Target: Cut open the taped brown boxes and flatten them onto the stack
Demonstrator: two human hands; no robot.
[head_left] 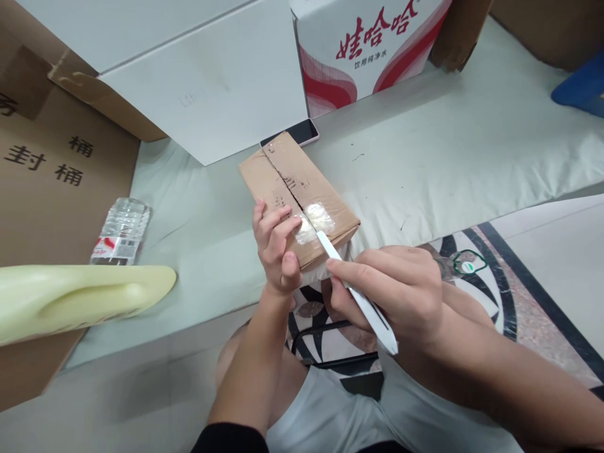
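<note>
A small brown cardboard box lies at a slant on the cloth-covered table. Clear tape shows across its near end, and a dark seam runs along its top. My left hand holds its left side, fingers on the top and thumb at the near end. In my right hand is a white utility knife, gripped near its middle. The knife's front end meets the box at the taped seam. Whether the blade is out I cannot make out.
Behind the box a dark phone lies against a large white box. A red-and-white water carton stands farther right. On the left are a clear plastic bottle, a pale yellow plastic object and a big brown carton.
</note>
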